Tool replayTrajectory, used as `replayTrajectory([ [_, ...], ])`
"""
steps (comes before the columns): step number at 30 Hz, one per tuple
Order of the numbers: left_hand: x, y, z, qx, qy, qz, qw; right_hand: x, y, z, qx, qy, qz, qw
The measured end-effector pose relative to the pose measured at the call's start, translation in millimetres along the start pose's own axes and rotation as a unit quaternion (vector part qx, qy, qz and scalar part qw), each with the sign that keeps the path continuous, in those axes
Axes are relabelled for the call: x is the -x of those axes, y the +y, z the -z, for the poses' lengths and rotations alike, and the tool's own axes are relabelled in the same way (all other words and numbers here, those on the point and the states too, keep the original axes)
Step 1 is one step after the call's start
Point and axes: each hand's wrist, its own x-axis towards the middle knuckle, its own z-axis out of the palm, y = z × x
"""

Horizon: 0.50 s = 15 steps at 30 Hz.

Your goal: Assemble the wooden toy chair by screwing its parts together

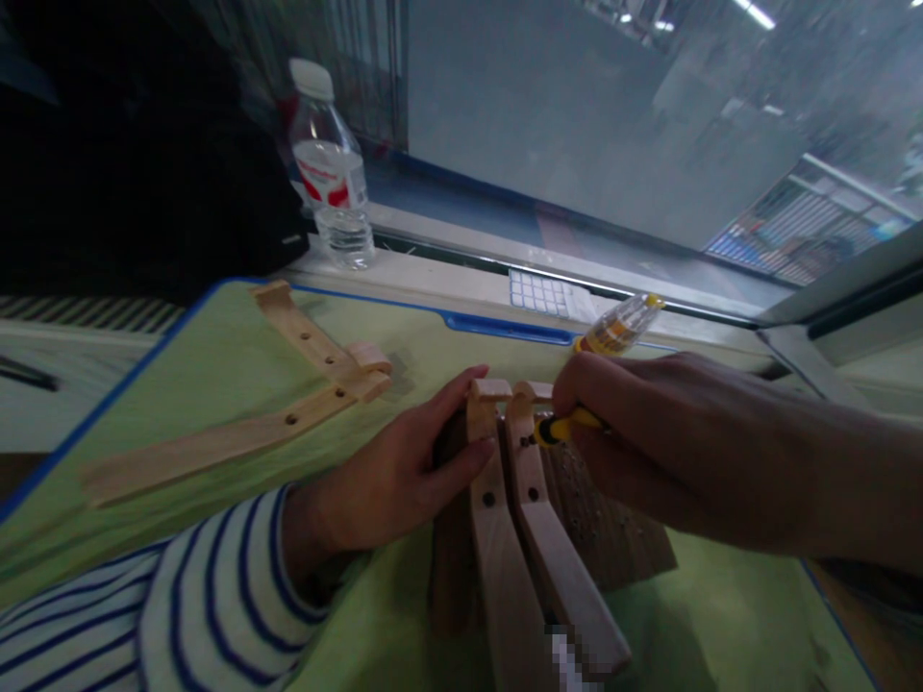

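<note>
Two wooden slats (505, 538) stop short of the mat (404, 336) edge; left hand (404, 471) presses them flat-fingered; right hand (649, 442) clenches screwdriver (616, 332).

The two bars (497, 548) in the lower middle are pale bare wood, sanded smooth and matt. The board (612, 529) under them is darker wood, rougher, with many small holes. The screwdriver (620, 329) right of centre has a clear, glossy plastic handle with yellow parts. The joined strips (237, 437) at the left are the same pale wood. The mat (180, 384) is green and matt. The bottle (333, 173) at the upper left is clear shiny plastic. The sleeve (202, 615) at the lower left is soft striped cloth.
</note>
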Motion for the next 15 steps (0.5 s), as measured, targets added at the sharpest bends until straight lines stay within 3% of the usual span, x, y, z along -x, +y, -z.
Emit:
replayTrajectory([
  [15,-0.3,-4.7,0.3,-0.031,0.003,0.001,1.000,-4.0,1.0,-8.1,0.042,0.012,-0.092,0.995],
])
